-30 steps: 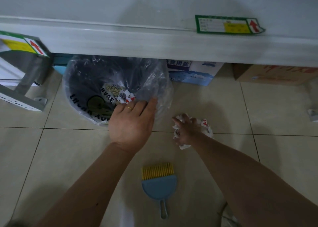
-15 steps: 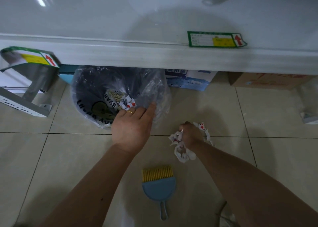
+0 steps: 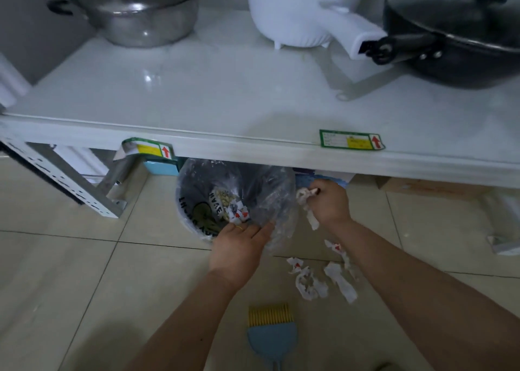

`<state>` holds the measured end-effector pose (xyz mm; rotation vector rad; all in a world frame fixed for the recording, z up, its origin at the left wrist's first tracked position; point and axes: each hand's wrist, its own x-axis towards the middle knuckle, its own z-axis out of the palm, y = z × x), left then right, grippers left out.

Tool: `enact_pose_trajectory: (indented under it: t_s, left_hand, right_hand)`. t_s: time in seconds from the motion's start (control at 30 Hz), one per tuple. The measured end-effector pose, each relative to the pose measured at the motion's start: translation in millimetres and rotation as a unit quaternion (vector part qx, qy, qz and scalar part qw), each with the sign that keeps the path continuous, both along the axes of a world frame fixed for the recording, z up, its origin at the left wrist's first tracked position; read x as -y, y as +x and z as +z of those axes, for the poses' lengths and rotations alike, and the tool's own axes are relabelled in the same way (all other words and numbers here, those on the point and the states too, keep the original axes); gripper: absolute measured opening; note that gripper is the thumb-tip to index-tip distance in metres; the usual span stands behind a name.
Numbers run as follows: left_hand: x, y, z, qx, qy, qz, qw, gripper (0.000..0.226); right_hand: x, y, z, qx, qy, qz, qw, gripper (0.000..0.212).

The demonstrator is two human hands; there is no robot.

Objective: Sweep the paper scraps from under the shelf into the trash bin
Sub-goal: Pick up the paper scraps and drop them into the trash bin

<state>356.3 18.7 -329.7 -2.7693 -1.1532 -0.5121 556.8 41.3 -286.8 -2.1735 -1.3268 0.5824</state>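
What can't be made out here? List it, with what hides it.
Head view only:
- Trash bin: far rim hidden under the shelf.
- Right hand: fingers curl over the paper scraps, hiding how much it holds.
- Dustpan: handle cut off by the bottom edge.
- Bin lettering: blurred by the liner.

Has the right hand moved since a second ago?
Yes. The right hand has risen from the floor tiles up beside the bin rim, near the shelf edge, clutching scraps.

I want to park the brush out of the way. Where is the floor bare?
Bare tiles lie left of the left hand, between the trash bin and shelf leg. Crowded: paper scraps litter the floor between brush and right hand.
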Motion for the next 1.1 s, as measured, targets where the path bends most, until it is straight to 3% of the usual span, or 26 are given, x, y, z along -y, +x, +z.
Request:
enact_pose_trajectory:
  t_s: [0.27, 0.47, 0.6, 0.73, 0.87, 1.1]
  left_hand:
    - [13, -7, 25, -0.018, -0.069, 0.009, 0.997, 0.044]
    - [17, -12, 31, -0.035, -0.08, 0.009, 0.996, 0.04]
    - [19, -16, 35, -0.018, -0.088, 0.008, 0.996, 0.03]
    - [22, -23, 38, -0.024, -0.092, 0.01, 0.995, 0.037]
    - [25, -16, 48, -0.031, -0.072, 0.016, 0.997, 0.037]
    - [39, 35, 50, 0.003, -0.083, -0.044, 0.996, 0.036]
  right_hand:
    - [-1, -46, 41, -0.01, 0.019, 0.005, 1.0, 0.018]
    - [-9, -106, 44, -0.01, 0.034, 0.11, 0.993, 0.019]
    - [-15, -128, 34, -0.038, -0.03, 0.18, 0.982, 0.03]
    - [-11, -127, 29, -0.059, -0.078, 0.202, 0.974, 0.05]
    - [-3, -116, 30, -0.026, -0.059, 0.189, 0.98, 0.045]
    - [22, -60, 35, -0.041, -0.009, 0.139, 0.989, 0.04]
